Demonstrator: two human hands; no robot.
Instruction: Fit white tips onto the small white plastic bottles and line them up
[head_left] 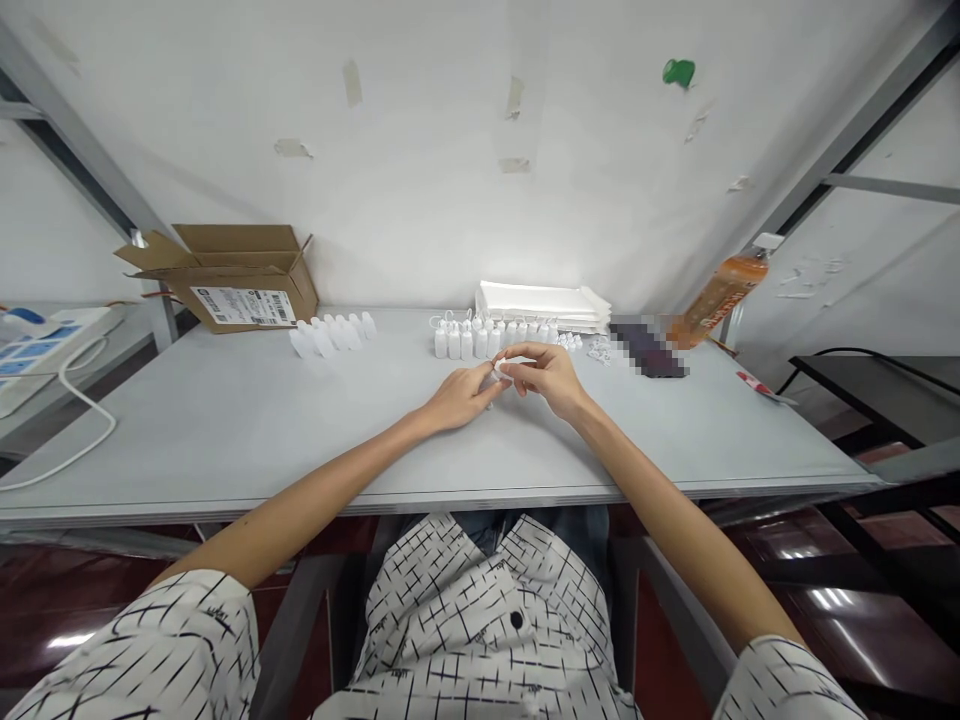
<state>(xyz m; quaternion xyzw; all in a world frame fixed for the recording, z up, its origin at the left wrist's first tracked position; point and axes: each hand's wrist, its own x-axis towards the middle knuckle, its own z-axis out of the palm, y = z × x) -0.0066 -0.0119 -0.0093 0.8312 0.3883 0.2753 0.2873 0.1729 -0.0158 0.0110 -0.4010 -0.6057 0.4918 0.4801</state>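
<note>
Tabletop (262, 420): white bottles (481, 344), labelled carton (244, 295)

We have open table (645, 430) to pass over, left of our left hand (459, 400) and right of our right hand (553, 378). Ahead, small white bottles (467, 345) block us, with a cardboard box (251, 305) back left and a drink bottle (718, 300) back right.

White on the held piece (500, 369), the bottles (467, 346) and the stack (540, 306); pale grey on the table (337, 400); plain brown on the box (251, 280); orange on the drink (721, 295); black crossed lines over white on the shirt (480, 640).
</note>
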